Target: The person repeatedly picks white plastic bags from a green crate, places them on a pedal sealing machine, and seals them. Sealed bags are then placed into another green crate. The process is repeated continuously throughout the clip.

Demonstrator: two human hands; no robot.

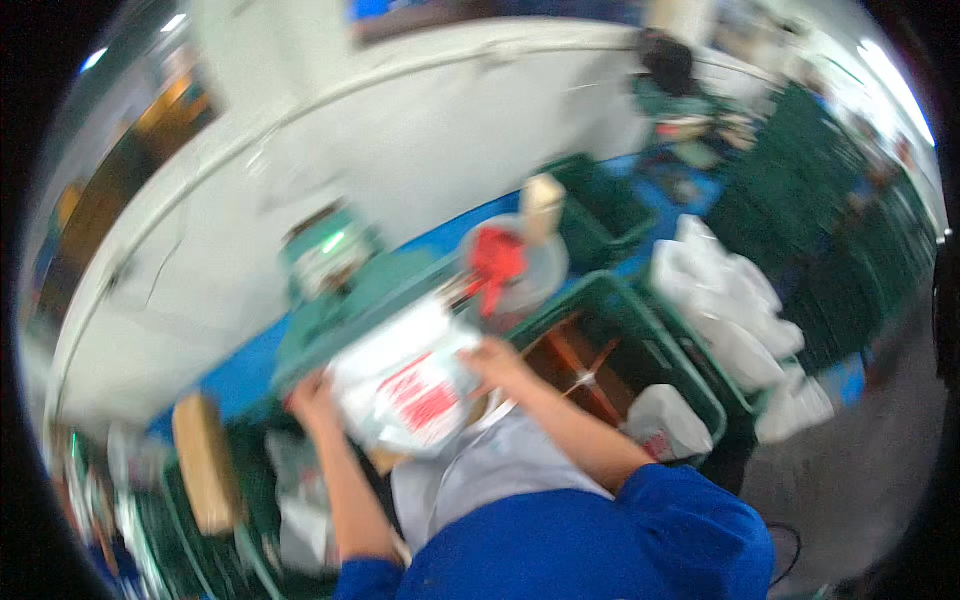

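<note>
A white plastic bag (405, 395) with red print is held up in front of my body, its lower part rounded as if something is inside. My left hand (316, 400) grips the bag's left edge. On the opposite edge, my right hand (492, 366) has its fingers closed on the plastic. Motion blur smears the finer detail of both hands. Just beyond the bag stands a green weighing scale (335, 265) with a lit display. A round translucent tub (540, 275) with a red cloth-like item (496, 258) on it is past my right hand.
To the right, a green crate (690, 370) holds a white bag (665, 425) with red print. White plastic bags (715, 300) are heaped beside it. Stacked green crates (790, 220) rise farther right. A brown cardboard box (208, 465) sits among crates at left. A white wall (480, 120) runs behind.
</note>
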